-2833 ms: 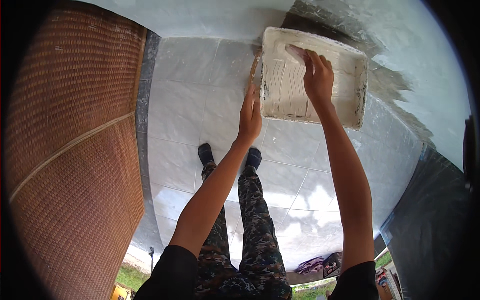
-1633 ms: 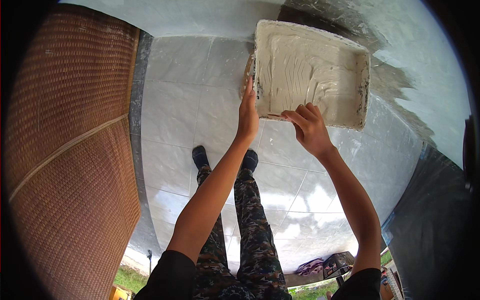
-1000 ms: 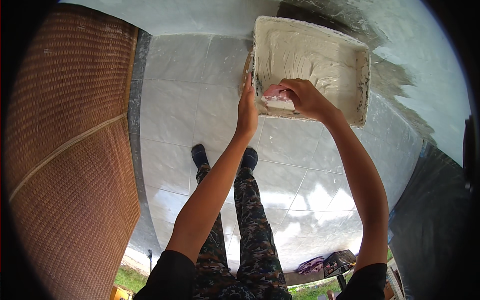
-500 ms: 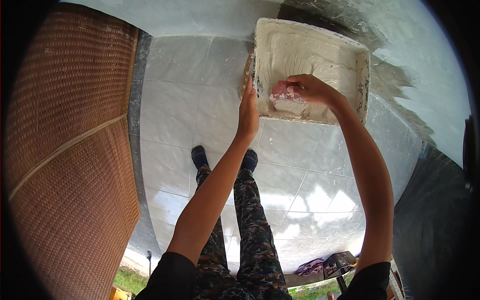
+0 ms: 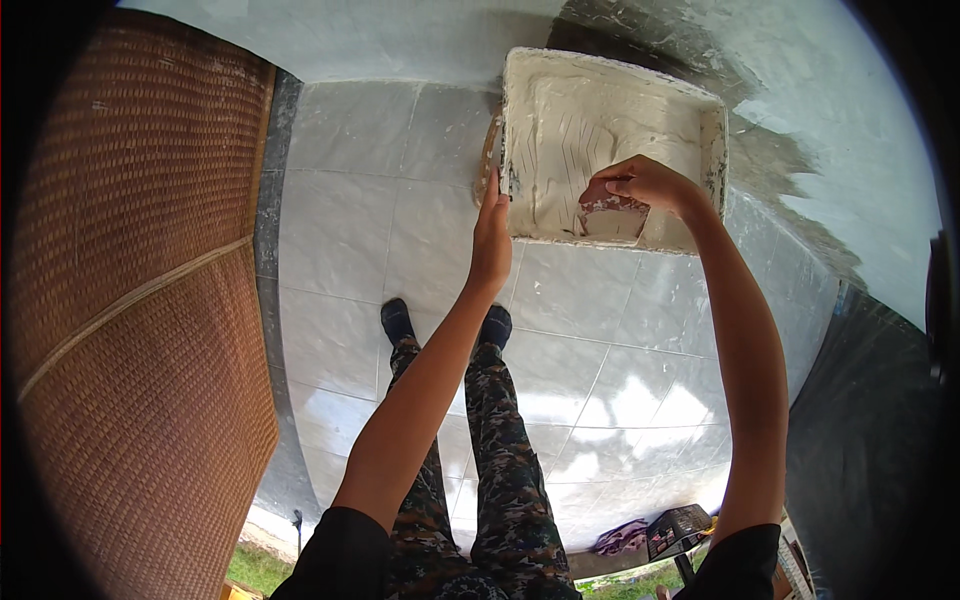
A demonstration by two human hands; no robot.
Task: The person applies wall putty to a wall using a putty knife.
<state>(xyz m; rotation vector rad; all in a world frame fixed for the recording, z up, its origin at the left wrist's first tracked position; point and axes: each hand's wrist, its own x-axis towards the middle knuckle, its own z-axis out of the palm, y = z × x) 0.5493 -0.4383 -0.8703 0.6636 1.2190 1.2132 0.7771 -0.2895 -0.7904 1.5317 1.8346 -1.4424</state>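
A rectangular, paste-smeared tray [image 5: 711,150] holds a layer of creamy off-white paste [image 5: 560,110] marked with ridges. My left hand [image 5: 491,242] grips the tray's left side near the front corner, its fingers along the outer wall; part of that grip is hidden. In my right hand [image 5: 655,186], pinched between thumb and fingers, is a reddish-brown flat scraper [image 5: 607,197]. Its lower part is coated with paste and sits in the tray near the front wall.
Behind the tray rises a pale wall [image 5: 420,40] with grey patches. Under the tray's left side shows a brown curved edge [image 5: 485,165]. Woven brown panels [image 5: 150,300] line the left. My feet stand on grey floor tiles [image 5: 335,235]; a black crate [image 5: 675,530] is low at right.
My right hand has moved the scraper rightward and slightly down through the paste. My left hand stays at the tray's side. The tray appears slightly lower and further left in view.
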